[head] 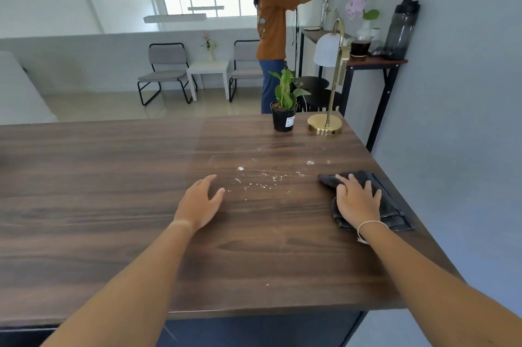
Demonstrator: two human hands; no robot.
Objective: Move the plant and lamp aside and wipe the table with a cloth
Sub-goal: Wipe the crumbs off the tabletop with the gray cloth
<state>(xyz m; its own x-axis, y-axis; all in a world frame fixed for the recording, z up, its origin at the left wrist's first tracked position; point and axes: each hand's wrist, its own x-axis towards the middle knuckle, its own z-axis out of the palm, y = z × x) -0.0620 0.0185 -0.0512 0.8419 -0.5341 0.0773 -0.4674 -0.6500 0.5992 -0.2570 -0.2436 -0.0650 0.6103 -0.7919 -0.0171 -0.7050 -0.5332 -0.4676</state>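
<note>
A dark wooden table (113, 182) fills the view. A small green plant in a black pot (284, 109) stands at its far right edge, with a gold lamp (327, 120) with a white shade just right of it. White crumbs and specks (262, 180) lie scattered between my hands. A folded dark grey cloth (392, 205) lies near the table's right edge. My right hand (357, 199) rests flat on the cloth, fingers spread. My left hand (200, 204) hovers open just above the table, left of the specks, holding nothing.
A wall runs close along the table's right side. Behind the lamp stands a narrow side table (375, 59) with a cup, a jug and a flower vase. A person in an orange shirt (272, 21) stands beyond the table. Two chairs and a white stool sit farther back.
</note>
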